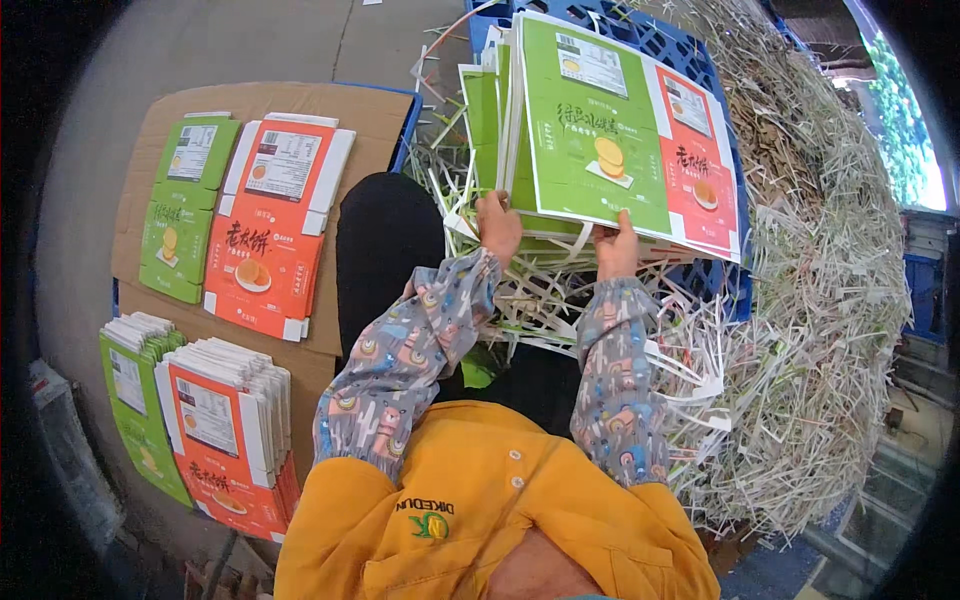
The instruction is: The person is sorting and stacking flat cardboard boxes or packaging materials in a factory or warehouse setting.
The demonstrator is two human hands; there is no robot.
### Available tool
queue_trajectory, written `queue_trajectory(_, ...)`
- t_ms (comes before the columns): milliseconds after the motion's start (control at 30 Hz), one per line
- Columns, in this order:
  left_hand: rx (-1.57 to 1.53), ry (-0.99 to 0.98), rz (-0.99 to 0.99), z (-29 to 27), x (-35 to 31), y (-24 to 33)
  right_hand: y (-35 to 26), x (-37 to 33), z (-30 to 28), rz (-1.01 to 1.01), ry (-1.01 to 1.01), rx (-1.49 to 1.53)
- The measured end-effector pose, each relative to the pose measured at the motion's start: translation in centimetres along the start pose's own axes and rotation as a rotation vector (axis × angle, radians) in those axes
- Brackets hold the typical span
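Note:
A stack of printed cardboard sheets [610, 140], each with a green panel beside a red-orange one, rests on a blue plastic pallet [655, 50] in front of me. My left hand [498, 228] is closed on the near left corner of the upper sheets, which fan slightly apart along their left side. Along the near edge, my right hand [616, 248] pinches the sheets with its thumb on top; its other fingers are hidden underneath. Thin white paper strips [580, 250] hang below this edge, between my hands.
To my left, flat green carton blanks [185, 215] and red-orange carton blanks [270, 225] lie on brown cardboard [225, 100]. Nearer are taller piles of green blanks [140, 410] and red-orange blanks [225, 435]. A large heap of shredded paper strips [810, 370] fills the right side.

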State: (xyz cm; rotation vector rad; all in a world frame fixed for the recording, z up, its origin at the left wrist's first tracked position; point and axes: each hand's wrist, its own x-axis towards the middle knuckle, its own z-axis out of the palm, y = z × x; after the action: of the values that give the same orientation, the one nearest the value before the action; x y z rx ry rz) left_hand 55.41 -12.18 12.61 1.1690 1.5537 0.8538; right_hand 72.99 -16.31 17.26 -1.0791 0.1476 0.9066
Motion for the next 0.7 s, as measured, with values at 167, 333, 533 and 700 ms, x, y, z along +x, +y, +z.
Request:
queue_trajectory(167,-0.402,-0.162,-0.010,-0.1,1.8,-0.2,1.8,-0.3,0.5,0.043,-0.017,-0.041)
queue_trajectory(333,-0.661,-0.266,-0.223,-0.9,1.9,3.1,1.0,0.5,-1.0,0.096,-0.031,-0.333)
queue_trajectory(533,-0.825,-0.375,-0.221,-2.9,1.2,7.0,-0.2,-0.2,1.3,0.141,0.047,0.151)
queue_trajectory(700,-0.888,-0.629,-0.094,-3.4,-1.1,9.4,-4.1,0.5,-2.0,-0.393,-0.095,-0.327)
